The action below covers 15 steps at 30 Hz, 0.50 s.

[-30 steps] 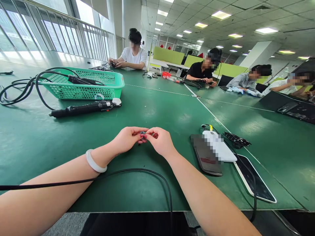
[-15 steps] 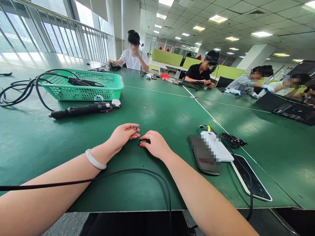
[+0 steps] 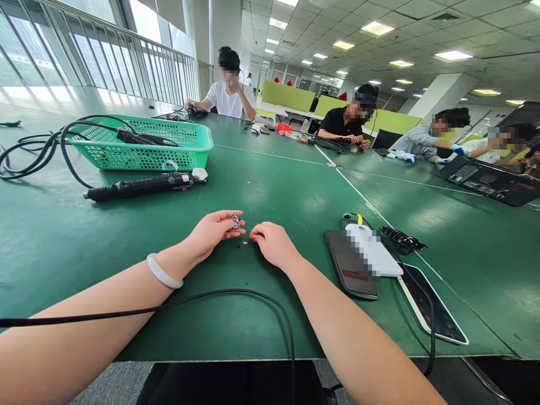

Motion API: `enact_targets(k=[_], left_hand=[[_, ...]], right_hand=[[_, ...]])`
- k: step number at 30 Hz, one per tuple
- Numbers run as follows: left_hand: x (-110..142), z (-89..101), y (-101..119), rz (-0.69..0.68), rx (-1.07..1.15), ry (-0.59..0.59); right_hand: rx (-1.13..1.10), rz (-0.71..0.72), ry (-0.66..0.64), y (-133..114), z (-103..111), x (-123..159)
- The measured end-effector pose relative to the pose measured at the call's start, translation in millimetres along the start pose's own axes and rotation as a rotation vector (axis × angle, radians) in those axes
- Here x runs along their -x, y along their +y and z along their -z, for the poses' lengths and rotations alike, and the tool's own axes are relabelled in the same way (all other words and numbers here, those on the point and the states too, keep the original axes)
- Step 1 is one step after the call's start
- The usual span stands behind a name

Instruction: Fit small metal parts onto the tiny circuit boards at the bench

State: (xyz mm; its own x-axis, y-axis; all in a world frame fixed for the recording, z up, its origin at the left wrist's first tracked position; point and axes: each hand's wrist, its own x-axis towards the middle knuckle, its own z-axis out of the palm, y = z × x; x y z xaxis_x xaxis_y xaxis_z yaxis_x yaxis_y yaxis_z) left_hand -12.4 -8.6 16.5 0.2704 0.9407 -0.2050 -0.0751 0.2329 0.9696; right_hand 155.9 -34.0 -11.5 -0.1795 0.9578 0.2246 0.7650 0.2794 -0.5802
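My left hand [image 3: 215, 229], with a white bangle [image 3: 162, 272] on its wrist, rests on the green table [image 3: 270, 185] and pinches a small dark part [image 3: 236, 220] between thumb and fingertips. A little to its right my right hand [image 3: 272, 243] lies knuckles up with its fingers curled onto the table top. Whatever its fingertips hold is hidden. A tiny reddish speck [image 3: 244, 243] lies on the table between the two hands.
A black electric screwdriver [image 3: 141, 186] lies in front of a green basket [image 3: 143, 145] holding cables at the left. Phones and a white device [image 3: 371, 256] lie at the right. A black cable [image 3: 236, 295] loops across my forearms. Several people sit along the far side.
My hands were pinched together on one small part and have come apart. The left keeps a small piece; the black piece under my right fingertips half a second ago no longer shows.
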Motion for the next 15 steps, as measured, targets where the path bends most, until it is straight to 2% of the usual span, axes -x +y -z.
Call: enact_targets(k=[7,15], left_hand=[[2.5,0.6,-1.6,-0.004,-0.003,-0.118],[-0.6,2.2,-4.5,-0.023,-0.067,-0.143]], right_hand=[[-0.112,-0.032,0.125,-1.9,4.3,0.5],[-0.262,-0.114,0.121,-5.1,3.7,2.1]])
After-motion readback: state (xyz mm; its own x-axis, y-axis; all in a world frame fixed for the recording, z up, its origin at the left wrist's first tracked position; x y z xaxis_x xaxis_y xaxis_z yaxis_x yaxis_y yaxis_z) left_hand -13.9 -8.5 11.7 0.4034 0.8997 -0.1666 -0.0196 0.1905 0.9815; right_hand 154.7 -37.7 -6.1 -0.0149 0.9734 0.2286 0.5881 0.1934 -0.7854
